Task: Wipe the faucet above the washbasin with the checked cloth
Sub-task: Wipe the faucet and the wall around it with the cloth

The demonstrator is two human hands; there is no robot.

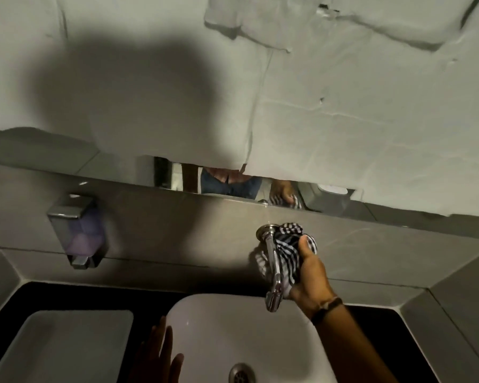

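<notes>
A chrome faucet (271, 261) juts from the grey tiled wall and hangs over the white washbasin (205, 322). My right hand (309, 277) grips the black-and-white checked cloth (288, 244), which is wrapped around the right side and underside of the faucet's pipe. The cloth bunches up near the wall flange. My left hand (161, 355) rests flat with fingers spread on the basin's left rim, holding nothing. A wristband sits on my right wrist.
A wall soap dispenser (76, 230) with purple liquid hangs at the left. A mirror mostly covered by white paper (343, 134) fills the wall above. A white tray (61, 344) lies on the black counter left of the basin. The basin drain (242, 373) shows at the bottom.
</notes>
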